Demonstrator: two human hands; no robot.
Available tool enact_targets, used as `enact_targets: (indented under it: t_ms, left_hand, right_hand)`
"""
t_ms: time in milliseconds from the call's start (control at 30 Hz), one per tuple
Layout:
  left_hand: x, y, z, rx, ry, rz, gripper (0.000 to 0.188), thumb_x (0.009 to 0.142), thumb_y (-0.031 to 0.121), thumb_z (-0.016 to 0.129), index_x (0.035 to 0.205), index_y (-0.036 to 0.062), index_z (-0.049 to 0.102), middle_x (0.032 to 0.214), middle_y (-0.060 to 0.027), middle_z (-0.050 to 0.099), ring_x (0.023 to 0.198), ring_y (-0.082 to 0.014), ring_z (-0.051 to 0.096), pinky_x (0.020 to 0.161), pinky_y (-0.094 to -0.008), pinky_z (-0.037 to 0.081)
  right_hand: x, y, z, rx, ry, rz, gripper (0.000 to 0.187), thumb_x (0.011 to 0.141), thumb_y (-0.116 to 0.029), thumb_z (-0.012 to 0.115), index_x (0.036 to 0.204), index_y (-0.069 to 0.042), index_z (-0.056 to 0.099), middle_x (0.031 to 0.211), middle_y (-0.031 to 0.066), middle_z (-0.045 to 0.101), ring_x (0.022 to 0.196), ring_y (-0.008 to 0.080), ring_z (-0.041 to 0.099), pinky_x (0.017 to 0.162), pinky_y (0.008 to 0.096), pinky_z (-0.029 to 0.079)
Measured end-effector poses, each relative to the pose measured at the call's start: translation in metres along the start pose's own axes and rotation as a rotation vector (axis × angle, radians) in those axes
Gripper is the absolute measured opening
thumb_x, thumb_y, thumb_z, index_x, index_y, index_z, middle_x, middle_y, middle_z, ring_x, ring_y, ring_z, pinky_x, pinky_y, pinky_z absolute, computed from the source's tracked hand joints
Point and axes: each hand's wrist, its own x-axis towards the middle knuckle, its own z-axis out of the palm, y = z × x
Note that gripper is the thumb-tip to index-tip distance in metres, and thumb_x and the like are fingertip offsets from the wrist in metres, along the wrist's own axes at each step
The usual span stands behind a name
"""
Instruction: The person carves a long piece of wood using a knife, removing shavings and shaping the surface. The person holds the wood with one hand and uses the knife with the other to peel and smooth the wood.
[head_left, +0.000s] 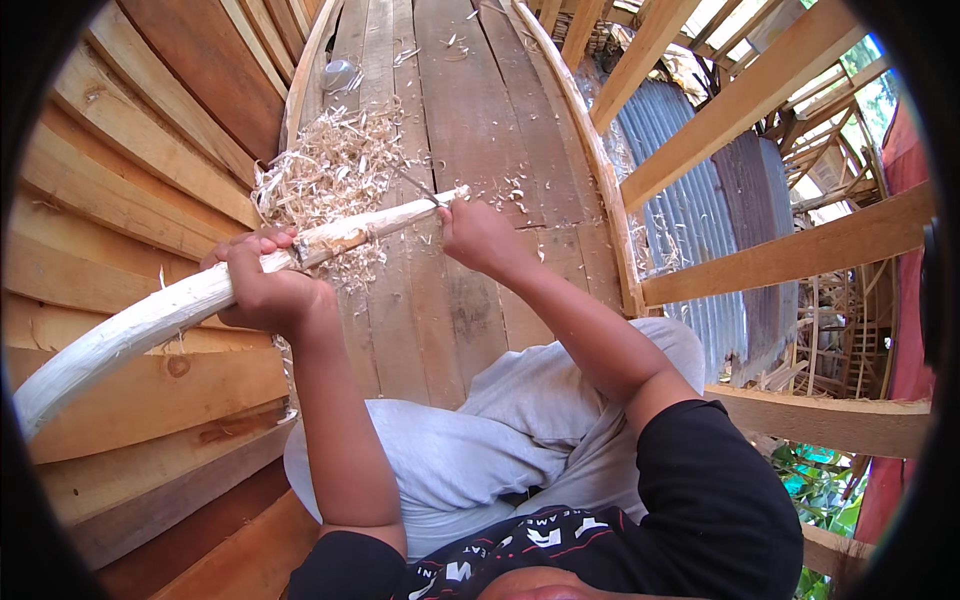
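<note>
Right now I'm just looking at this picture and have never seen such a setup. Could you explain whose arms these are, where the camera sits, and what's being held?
There is no machine here: these are a person's own bare arms. The single picture comes from a wide fisheye camera on their head, looking down, so straight edges bend near the rim. Picture left is the person's left.

The left hand grips a long, pale, curved wooden pole. The right hand is closed on a thin, dark, blade-like tool near the pole's far end; the fingers hide its grip.

On the plank floor lie a heap of curled wood shavings and, farther off, a small clear container.
</note>
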Motion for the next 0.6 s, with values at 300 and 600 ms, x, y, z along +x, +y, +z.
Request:
enact_targets:
  t_ms: [300, 600]
  left_hand:
    - [-0.002, -0.002, -0.005, -0.017, -0.023, -0.007, 0.016, 0.065, -0.004, 0.049, 0.077, 0.0042, 0.042, 0.058, -0.0073, 0.044, 0.047, -0.0191, 0.047, 0.052, -0.0327, 0.048]
    - [-0.005, 0.001, 0.001, 0.006, -0.053, 0.005, 0.008, 0.066, -0.002, 0.047, 0.068, 0.0045, 0.043, 0.056, -0.0082, 0.046, 0.047, -0.0193, 0.048, 0.052, -0.0327, 0.048]
  right_hand:
    - [0.000, 0.023, 0.014, 0.101, 0.047, -0.003, 0.041, 0.097, -0.028, 0.043, 0.090, 0.007, 0.063, 0.081, 0.0304, 0.064, 0.080, 0.0468, 0.062, 0.076, 0.0535, 0.048]
    - [0.005, 0.027, 0.010, 0.032, 0.012, 0.135, 0.041, 0.098, -0.029, 0.041, 0.093, 0.005, 0.065, 0.092, 0.0285, 0.065, 0.089, 0.0441, 0.063, 0.079, 0.0531, 0.049]
